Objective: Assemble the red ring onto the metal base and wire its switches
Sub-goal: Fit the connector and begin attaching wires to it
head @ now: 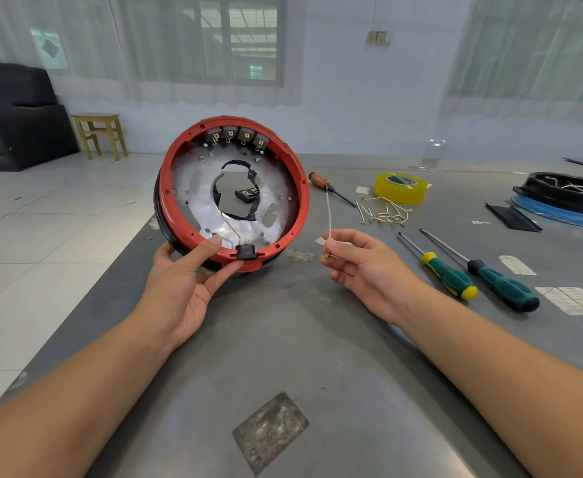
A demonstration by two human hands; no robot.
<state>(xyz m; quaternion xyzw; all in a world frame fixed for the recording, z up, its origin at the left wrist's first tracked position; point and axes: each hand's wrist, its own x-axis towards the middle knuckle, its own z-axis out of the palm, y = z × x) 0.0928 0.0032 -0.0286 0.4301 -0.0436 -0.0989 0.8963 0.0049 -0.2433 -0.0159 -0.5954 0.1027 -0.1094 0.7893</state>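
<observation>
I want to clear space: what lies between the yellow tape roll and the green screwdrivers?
In the head view, a heap of short wires lies between yellow tape roll and green screwdrivers.

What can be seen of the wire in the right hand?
The wire is thin, whitish and short, with a small brass-coloured terminal at its lower end. The right hand pinches it near that end, so it stands nearly upright above the grey table. Its upper end rises in front of the wooden-handled screwdriver; whether they touch cannot be told.

3 screwdrivers (450,276), 1 tape roll (400,188), 5 switches (229,133).
</observation>
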